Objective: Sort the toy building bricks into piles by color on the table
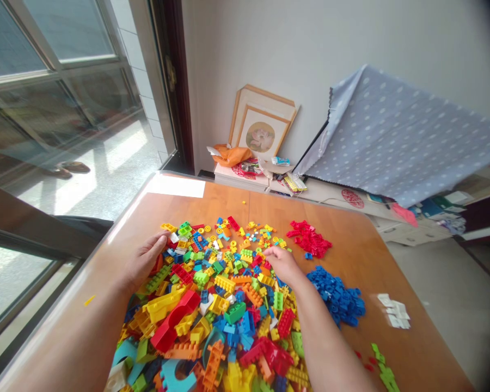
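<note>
A large mixed pile of colourful toy building bricks (224, 283) covers the middle and near part of the table. At the pile's left edge is my left hand (146, 260), its fingers stretched out beside a white brick (173, 238) and a yellow brick (169, 227). My right hand (285, 265) reaches over the right side of the pile with fingertips drawn together, close to small red and yellow bricks; whatever is between them is hidden. To its right lie a heap of red bricks (310, 239) and a heap of blue bricks (337, 296).
On the wooden table (265, 209), a small group of white bricks (394, 311) and some green bricks (384, 367) lie at the right. White paper (175, 185) is at the far left corner. Behind stand framed pictures (261, 128) and a cloth-covered object (408, 136).
</note>
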`<state>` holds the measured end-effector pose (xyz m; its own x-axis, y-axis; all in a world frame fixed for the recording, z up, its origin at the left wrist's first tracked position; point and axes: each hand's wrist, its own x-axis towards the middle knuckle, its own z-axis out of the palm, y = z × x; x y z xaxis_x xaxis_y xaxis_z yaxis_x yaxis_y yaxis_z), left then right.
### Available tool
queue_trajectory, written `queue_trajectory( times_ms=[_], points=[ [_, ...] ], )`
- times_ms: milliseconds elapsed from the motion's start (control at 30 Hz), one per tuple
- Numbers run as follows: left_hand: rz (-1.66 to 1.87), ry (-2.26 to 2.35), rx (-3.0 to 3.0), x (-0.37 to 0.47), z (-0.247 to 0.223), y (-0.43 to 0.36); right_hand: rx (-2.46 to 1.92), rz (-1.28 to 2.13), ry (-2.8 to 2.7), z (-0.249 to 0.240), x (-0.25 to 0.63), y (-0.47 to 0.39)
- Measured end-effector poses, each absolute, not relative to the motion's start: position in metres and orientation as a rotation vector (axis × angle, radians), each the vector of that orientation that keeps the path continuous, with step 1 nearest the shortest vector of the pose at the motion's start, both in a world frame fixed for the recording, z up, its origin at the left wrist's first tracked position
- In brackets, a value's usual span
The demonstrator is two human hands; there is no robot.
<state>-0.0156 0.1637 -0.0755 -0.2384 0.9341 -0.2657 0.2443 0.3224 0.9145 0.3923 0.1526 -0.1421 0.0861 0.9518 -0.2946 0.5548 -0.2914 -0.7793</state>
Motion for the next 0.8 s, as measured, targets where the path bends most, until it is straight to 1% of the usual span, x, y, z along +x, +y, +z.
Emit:
queue_trajectory(
  times_ms=[67, 133, 267, 467, 800],
  points=[
    [0.938, 1.698, 1.060, -0.015, -0.074, 0.163, -1.818, 1.209, -1.478, -0.139, 0.391, 0.148],
    [0.911, 1.702, 1.058, -0.013, -0.072, 0.163, -1.803, 1.228, -1.409, -0.137, 0.395, 0.146],
    [0.936, 1.735, 1.099, -0.012, -0.068, 0.163, -1.931, 1.039, -1.251, -0.142, 0.413, 0.144],
    [0.906, 1.714, 1.113, -0.015, -0.072, 0.164, -2.035, 0.840, -1.198, -0.152, 0.435, 0.140],
    [0.869, 1.726, 1.152, -0.026, -0.087, 0.166, -2.215, 0.550, -1.335, -0.148, 0.450, 0.149]
  ],
)
